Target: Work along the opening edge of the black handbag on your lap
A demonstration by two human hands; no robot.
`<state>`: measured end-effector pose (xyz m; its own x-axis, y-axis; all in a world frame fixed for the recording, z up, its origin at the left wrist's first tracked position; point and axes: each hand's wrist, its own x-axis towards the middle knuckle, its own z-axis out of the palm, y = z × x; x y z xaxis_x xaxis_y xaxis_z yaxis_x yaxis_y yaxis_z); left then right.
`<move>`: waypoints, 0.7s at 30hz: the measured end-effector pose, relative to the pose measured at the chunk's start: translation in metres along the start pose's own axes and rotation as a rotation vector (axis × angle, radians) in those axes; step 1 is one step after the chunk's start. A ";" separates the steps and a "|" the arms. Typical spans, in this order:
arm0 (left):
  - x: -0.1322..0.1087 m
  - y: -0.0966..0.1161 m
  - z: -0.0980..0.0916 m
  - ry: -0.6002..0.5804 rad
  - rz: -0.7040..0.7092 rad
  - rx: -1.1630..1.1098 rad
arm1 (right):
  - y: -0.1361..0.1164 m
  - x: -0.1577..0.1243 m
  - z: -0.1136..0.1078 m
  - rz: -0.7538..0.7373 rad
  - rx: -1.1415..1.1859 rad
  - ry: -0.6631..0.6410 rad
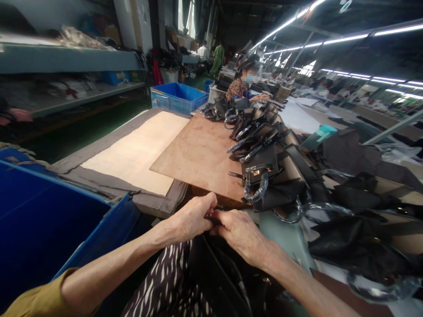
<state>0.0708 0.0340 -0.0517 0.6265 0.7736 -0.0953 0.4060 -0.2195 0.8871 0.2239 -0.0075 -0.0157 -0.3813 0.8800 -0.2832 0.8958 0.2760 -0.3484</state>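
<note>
Taking the brown board [198,149] as landmark; logging left to right. A blue bin [33,207] is standing left of the board and nearer the body. A cream sheet [132,154] is lying on a grey padded surface [62,163], with the board's left corner overlapping the sheet. A blue crate [180,105] is standing just past the board's far end.

The left hand [194,218] is reaching in just short of the board's near edge, fingertips meeting those of the right hand [243,233]. Grip: both hands are pinching a small dark piece [216,215] between them; the fingers are hiding most of it, so whether it is belonging to the bag below is not showing.

Key relation: the black bag [211,268] is lying on the nearer side of the board, directly below the grip, over the patterned clothing [165,273] of the lap. More of it is sitting under the right hand and wrist, making that hand the nearer. Its long axis is apparently running from the grip down toward the body, slanting right; its upper end is pointing at the board. The lower end is leaving the view.

Finished-looking black handbags [259,171] are lining the board's right side, their wrapped handles leaning over it.
</note>
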 end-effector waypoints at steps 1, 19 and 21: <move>0.000 -0.001 0.000 0.005 0.003 -0.001 | 0.000 0.002 -0.001 -0.013 -0.018 -0.028; 0.001 -0.005 -0.024 0.184 0.054 -0.602 | 0.011 -0.006 -0.047 0.226 -0.150 0.006; -0.010 -0.001 -0.023 0.141 0.025 -0.533 | 0.020 0.000 -0.050 0.271 -0.166 0.041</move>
<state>0.0490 0.0398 -0.0416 0.5220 0.8519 -0.0421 -0.0241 0.0640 0.9977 0.2529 0.0170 0.0220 -0.1173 0.9441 -0.3079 0.9898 0.0860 -0.1133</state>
